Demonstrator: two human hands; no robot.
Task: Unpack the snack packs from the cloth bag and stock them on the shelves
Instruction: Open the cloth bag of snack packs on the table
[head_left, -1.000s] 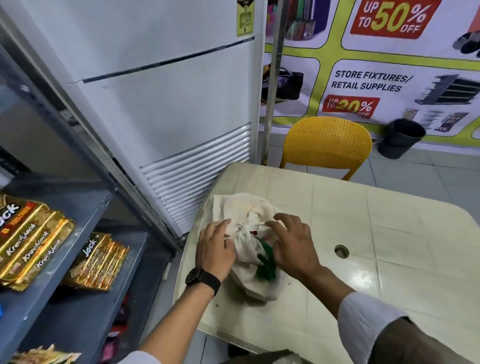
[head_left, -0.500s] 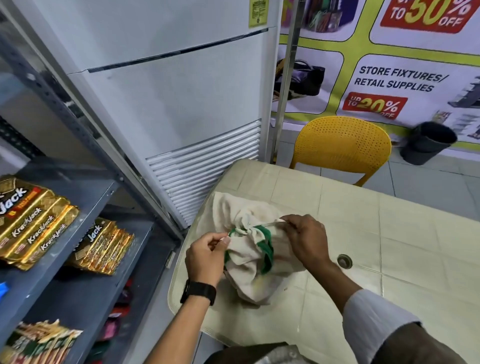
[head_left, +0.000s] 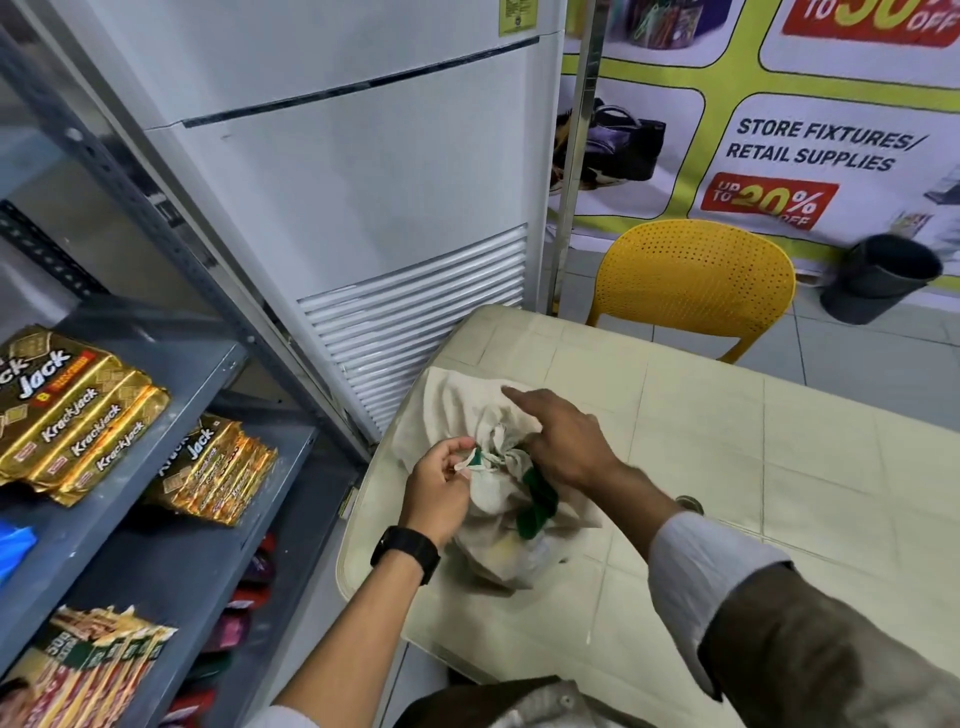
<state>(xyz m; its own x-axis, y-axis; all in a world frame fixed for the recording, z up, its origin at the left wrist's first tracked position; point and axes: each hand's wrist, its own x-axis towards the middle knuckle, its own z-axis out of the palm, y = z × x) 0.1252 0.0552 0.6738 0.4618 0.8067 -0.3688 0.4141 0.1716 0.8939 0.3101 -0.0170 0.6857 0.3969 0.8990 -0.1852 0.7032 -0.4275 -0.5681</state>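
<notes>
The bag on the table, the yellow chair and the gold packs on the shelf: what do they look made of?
Bag: soft off-white woven cloth, matte, judging by its creases and knotted mouth. Yellow chair: likely moulded plastic, smooth, its back pierced with small holes. Gold packs: glossy foil-like film, shiny and crinkled at the sealed ends.

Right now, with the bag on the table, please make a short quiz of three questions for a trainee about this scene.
1. True or false: the cloth bag is already open and empty.
2. Which hand pinches the tie at the bag's knot? A) left hand B) right hand
3. Fill in: the gold packs lie on the ____ shelf.

Key: 1 false, it is knotted and bulging. 2 A. 3 grey.
</notes>
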